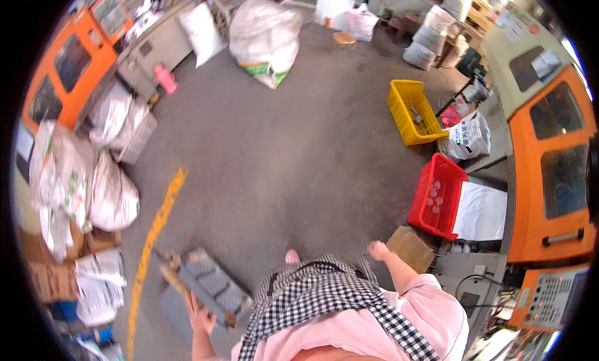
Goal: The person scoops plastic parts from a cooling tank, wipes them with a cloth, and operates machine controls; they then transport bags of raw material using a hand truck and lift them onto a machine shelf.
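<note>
My left hand (199,313) hangs low with its fingers stretched and apart, holding nothing that I can see. Just beyond it is a low grey slatted stand or cart (215,283) with a wooden bar along one side; whether the fingers touch it I cannot tell. On the other side, my right hand (377,250) is slightly blurred, its fingers curled in, with nothing showing in them. Nearest to that hand is a brown cardboard piece (410,249) on the floor. A red crate (430,195) with several round clear pieces stands farther off to the right.
A yellow crate (409,114) stands beyond the red one, beside a white printed sack (468,138). Orange-doored machines (552,167) line both sides. Bulging sacks (112,192) crowd the left, near a yellow floor line (153,236). A large filled bag (265,39) stands far ahead.
</note>
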